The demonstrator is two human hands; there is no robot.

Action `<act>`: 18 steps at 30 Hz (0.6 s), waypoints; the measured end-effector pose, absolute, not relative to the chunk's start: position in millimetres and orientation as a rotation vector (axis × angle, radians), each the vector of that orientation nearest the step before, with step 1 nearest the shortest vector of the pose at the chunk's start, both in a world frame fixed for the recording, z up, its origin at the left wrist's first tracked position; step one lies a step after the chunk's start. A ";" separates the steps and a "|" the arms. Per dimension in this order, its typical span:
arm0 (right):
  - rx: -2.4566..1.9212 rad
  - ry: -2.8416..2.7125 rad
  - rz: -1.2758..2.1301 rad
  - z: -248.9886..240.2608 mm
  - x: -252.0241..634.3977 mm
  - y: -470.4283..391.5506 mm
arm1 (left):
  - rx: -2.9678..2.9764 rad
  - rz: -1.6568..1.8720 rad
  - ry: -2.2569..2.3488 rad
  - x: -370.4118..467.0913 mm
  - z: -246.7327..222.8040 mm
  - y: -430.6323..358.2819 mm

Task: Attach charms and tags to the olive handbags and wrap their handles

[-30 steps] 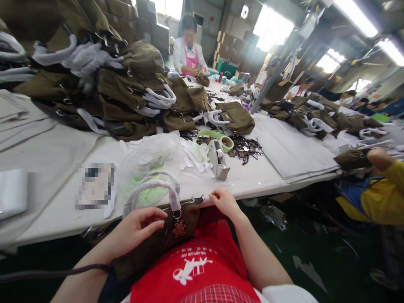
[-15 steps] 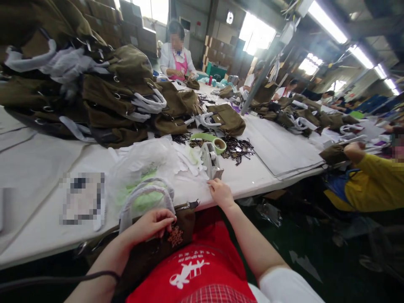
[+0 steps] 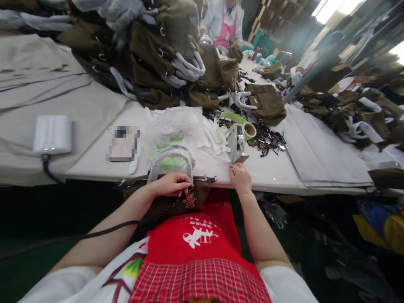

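Observation:
A brown handbag (image 3: 201,192) with handles wrapped in white (image 3: 172,151) rests in front of me at the table edge. My left hand (image 3: 176,184) is closed at the bag's upper side. From its fingertips hangs a copper-coloured snowflake-like charm (image 3: 190,200), against the bag. My right hand (image 3: 241,179) has its fingers pinched together at the front edge of a grey tape dispenser (image 3: 236,145). Whatever lies between those fingertips is too small to make out. A roll of green tape (image 3: 249,131) stands just behind the dispenser.
Dark charms with cords (image 3: 268,141) lie heaped right of the dispenser. White strips (image 3: 211,134) and a clear plastic bag (image 3: 179,120) are to its left. A phone (image 3: 123,143) and a white power bank (image 3: 52,134) lie farther left. Brown bags (image 3: 151,63) are piled behind; a co-worker (image 3: 224,23) stands beyond.
My view has tilted down and swung left, bringing the power bank into sight. Both hands keep nearly the same places, the left at the charm and the right at the tape dispenser.

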State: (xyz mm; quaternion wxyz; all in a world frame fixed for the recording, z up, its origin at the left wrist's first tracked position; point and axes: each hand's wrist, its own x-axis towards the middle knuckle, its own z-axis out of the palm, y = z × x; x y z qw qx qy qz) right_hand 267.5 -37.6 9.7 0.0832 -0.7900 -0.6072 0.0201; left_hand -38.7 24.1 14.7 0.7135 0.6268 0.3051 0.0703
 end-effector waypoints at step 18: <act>-2.554 -1.447 0.175 5.8 325.5 -72.0 | 1.548 0.128 0.718 -29.7 34.6 24.5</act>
